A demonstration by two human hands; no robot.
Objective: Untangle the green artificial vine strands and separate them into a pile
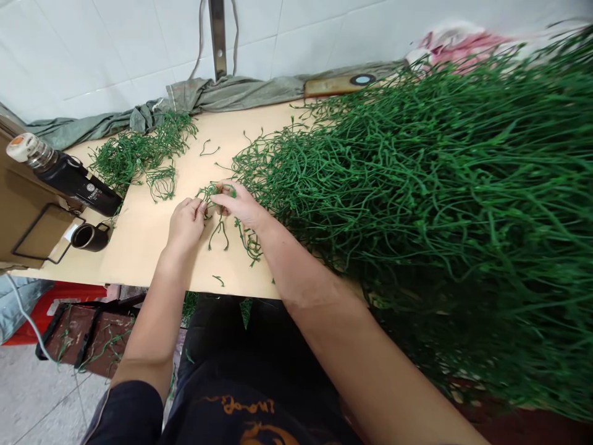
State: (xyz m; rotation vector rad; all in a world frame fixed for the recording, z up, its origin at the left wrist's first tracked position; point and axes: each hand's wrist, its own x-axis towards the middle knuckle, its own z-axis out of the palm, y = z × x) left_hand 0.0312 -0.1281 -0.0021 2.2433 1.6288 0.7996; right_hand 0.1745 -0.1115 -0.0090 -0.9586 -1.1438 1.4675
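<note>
Thin, curly green stems with small budlike tips are between my hands, above the middle of the tan tabletop (152, 241). My left hand (186, 221) is closed, its thumb and forefinger pinching some stems near their ends. My right hand (238, 204) curls round a small bunch of green stems (219, 233), and a few dangle below its fingers. Both hands are close together, almost touching. To the right lies a huge heap of long green stems (417, 167). Left of my hands sits a smaller pile of short green pieces (134, 151), with a small clump (161, 182) beside it.
A black flask (81, 184) leans at the left, above a dark mug (91, 237). A cardboard box (28, 210) stands at the far left. Along the wall lie a grey-green cloth (241, 93) and a brownish flat object (331, 85). Below the table is a brown case (92, 337).
</note>
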